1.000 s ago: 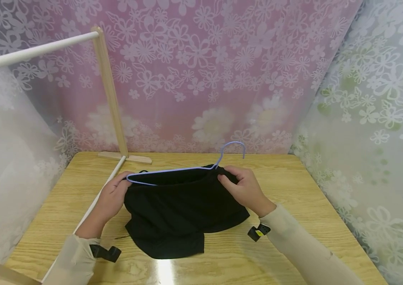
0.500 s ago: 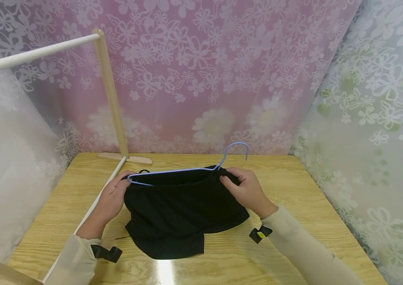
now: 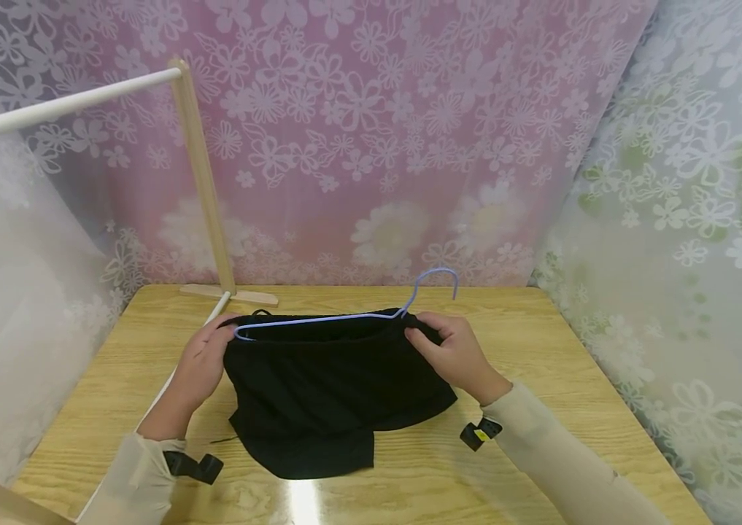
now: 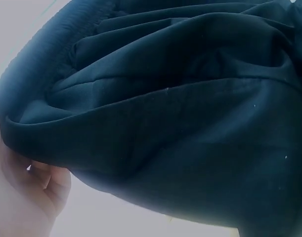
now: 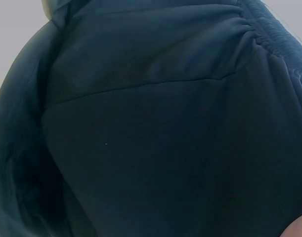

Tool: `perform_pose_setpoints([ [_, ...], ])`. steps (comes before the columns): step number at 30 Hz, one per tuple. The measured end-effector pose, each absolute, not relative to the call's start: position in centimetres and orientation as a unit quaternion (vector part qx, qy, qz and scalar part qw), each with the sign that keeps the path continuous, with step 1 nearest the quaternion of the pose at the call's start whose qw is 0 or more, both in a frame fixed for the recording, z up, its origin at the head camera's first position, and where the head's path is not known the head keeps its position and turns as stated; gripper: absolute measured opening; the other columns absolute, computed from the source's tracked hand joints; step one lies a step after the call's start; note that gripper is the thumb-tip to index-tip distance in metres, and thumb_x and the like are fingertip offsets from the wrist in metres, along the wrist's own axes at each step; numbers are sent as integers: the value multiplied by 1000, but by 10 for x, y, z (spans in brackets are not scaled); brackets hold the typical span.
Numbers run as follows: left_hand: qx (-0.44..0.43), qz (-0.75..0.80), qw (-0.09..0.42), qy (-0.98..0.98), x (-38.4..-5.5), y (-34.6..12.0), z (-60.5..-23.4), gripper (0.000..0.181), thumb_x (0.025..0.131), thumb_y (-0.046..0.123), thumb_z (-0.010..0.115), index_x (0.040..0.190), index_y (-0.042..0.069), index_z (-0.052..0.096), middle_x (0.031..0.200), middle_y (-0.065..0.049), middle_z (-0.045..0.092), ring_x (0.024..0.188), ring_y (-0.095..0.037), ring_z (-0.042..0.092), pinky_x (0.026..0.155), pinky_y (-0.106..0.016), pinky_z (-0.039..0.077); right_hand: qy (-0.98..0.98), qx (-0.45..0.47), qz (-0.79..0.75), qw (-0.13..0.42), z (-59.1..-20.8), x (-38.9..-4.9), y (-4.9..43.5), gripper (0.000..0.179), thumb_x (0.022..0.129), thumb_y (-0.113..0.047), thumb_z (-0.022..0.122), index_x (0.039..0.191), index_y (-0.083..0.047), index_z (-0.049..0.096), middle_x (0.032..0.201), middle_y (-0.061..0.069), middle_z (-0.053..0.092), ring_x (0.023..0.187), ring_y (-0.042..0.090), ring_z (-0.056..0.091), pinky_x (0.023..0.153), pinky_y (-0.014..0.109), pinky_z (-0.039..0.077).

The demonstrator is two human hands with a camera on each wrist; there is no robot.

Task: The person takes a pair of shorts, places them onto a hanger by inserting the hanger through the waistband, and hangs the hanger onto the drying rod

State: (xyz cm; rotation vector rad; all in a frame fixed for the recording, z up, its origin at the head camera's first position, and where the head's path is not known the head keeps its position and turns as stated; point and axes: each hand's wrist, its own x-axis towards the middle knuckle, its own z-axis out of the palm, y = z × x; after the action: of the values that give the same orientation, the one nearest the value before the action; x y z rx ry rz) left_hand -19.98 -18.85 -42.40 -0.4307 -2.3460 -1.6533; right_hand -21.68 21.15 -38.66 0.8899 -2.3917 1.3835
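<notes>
A pair of black shorts (image 3: 338,394) hangs with its waist opening upward, its leg hems low over the table. A thin blue-purple hanger (image 3: 318,321) lies along the waist opening, its left end inside and its hook standing up at the right. My left hand (image 3: 196,368) grips the waistband beside the hanger's left end. On the other side, my right hand (image 3: 456,354) pinches the waistband just right of the hook's base. Dark cloth of the shorts (image 4: 155,133) fills most of both wrist views; the hanger's right arm is hidden inside.
A clothes rack with a white top rail (image 3: 68,108) and a wooden post (image 3: 203,182) stands at the left. Its lower white bar passes behind my left hand. The wooden table (image 3: 522,437) spreads beneath, with flowered curtains (image 3: 371,146) behind and at the sides.
My left hand has shifted slightly left, drawing the waistband out past the hanger's left end. Less of the hanger's lower wire shows now. My right hand keeps its hold nearly in place.
</notes>
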Motion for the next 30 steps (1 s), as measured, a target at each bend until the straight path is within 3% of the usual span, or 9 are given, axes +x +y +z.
perform_pose_setpoints([
  [8, -142, -555, 136, -808, -196, -190, -412, 43, 114, 23, 31, 132, -2, 61, 121, -14, 63, 110, 0, 55, 95, -15, 41, -819, 322, 460, 115, -386, -217, 212, 16, 100, 0, 64, 105, -10, 76, 91, 2, 74, 74, 13, 65, 69, 25, 53],
  [11, -155, -552, 145, -806, -195, -189, -407, 42, 114, 23, 32, 132, 0, 62, 121, -11, 64, 111, 1, 56, 94, -15, 41, -823, 321, 452, 123, -387, -217, 212, 16, 100, 0, 65, 106, -9, 76, 93, 3, 75, 77, 15, 68, 71, 25, 54],
  [20, -190, -577, 177, -775, -190, -184, -394, 37, 114, 15, 33, 127, -4, 62, 111, 13, 64, 104, -2, 60, 90, -14, 46, -834, 335, 422, 120, -384, -219, 215, 17, 102, -8, 64, 111, -13, 77, 100, -2, 77, 82, 11, 71, 75, 27, 57],
  [30, -192, -594, 199, -756, -192, -177, -374, 36, 113, 15, 36, 125, -7, 62, 105, 10, 65, 94, -6, 63, 83, -17, 50, -874, 373, 285, 124, -383, -223, 213, 11, 102, -22, 66, 108, -22, 76, 91, -11, 74, 57, 1, 46, 58, 26, 44],
])
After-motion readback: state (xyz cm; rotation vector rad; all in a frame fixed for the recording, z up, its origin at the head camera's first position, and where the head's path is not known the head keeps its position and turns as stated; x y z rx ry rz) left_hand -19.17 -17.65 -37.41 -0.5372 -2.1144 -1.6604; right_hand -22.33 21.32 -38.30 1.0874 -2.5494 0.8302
